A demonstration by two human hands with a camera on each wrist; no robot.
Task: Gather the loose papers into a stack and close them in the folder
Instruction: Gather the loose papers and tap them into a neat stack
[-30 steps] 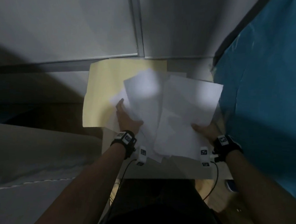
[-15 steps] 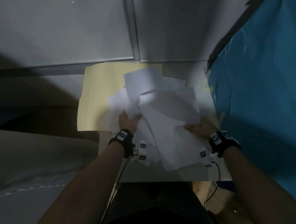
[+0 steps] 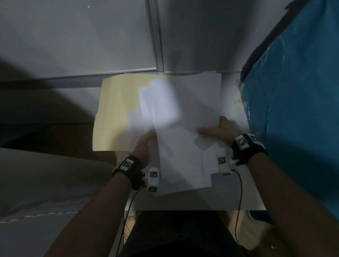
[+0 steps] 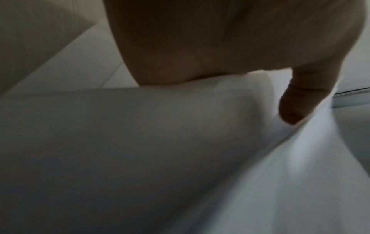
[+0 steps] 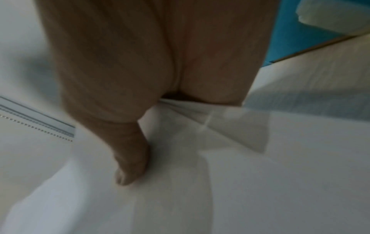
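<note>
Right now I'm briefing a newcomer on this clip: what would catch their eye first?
The fan of white papers at centre, uneven and blurred, held by the left hand at its near edge and the right hand at its right side. Beneath them lies an open yellow folder; a blue sheet fills the right.

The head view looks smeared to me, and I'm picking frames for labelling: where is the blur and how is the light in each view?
Head view: dim room, a bright patch on the papers, their edges motion-smeared, the folder softly lit. Left wrist view: left hand dark, sheets soft and grey. Right wrist view: right hand in shade, paper edges streaked.
</note>
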